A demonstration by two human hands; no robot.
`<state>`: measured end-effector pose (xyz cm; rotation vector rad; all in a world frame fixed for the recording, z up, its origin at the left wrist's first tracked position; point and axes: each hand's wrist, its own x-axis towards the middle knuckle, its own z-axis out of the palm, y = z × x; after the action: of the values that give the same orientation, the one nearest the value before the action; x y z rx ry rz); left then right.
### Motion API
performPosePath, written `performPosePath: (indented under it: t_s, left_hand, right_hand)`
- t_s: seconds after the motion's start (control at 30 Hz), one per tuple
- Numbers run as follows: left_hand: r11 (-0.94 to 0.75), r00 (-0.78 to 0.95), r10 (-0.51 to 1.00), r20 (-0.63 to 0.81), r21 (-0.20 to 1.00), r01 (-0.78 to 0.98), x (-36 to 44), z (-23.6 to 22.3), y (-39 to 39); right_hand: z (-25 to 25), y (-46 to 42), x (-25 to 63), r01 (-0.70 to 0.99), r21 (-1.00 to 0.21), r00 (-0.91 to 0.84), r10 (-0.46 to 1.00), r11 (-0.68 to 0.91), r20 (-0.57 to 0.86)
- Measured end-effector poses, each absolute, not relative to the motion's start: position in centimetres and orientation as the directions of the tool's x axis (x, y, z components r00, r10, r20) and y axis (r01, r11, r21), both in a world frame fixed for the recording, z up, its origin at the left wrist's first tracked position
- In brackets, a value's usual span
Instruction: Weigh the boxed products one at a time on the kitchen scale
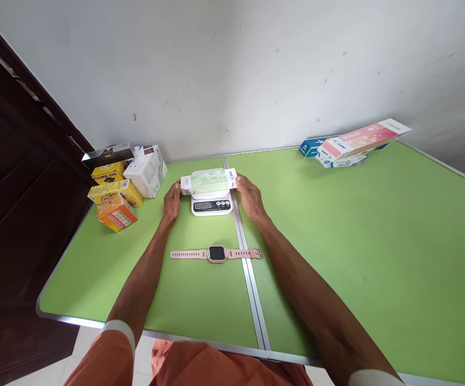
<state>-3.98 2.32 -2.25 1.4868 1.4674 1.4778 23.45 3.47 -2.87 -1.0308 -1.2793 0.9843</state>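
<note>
A long white and pale green carton [210,181] lies level across the top of a white kitchen scale [211,210], its ends sticking out on both sides. My left hand [172,202] has its fingers curled at the carton's left end. At the right end, my right hand [249,195] grips with the thumb on top near the white end panel. Whether the carton's full weight rests on the scale, I cannot tell. The scale's dark display and buttons face me. Nearer to me, a pink-strapped smartwatch [217,254] is laid out flat with its dark screen up.
On the left stand a black box [107,154], a white box [147,170], yellow boxes [115,192] and an orange box [118,213]. A pink and white carton [365,140] lies over blue and white cartons [310,147] at the back right. A metal seam [248,273] splits the green table [357,257].
</note>
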Motion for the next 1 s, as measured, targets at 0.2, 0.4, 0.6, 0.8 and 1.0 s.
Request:
performPosePath:
  t_s: [0.2,0.4,0.6,0.8,1.0]
  left_hand:
    - [-0.227,-0.21,0.93,0.302,0.92,0.319,-4.12,-2.2,2.3]
    - [-0.223,-0.206,0.933,0.294,0.924,0.31,-4.11,-2.13,2.28]
    - [-0.21,-0.206,0.936,0.284,0.924,0.319,-4.2,-2.16,2.38]
    - [-0.21,-0.205,0.935,0.29,0.917,0.339,-4.13,-1.98,2.15]
    - [-0.227,-0.182,0.937,0.298,0.916,0.332,-4.04,-1.93,1.86]
  right_hand:
    - [-3.01,3.58,23.44,-0.012,-0.965,0.054,0.963,0.264,0.263]
    - [-2.96,3.54,23.47,0.01,-0.966,0.049,0.964,0.26,0.26]
    - [-3.0,3.68,23.44,0.017,-0.968,0.052,0.967,0.249,0.249]
    - [-2.54,3.17,23.33,0.0,-0.964,0.033,0.964,0.265,0.265]
    - [-2.82,3.35,23.39,-0.008,-0.963,0.043,0.963,0.268,0.268]
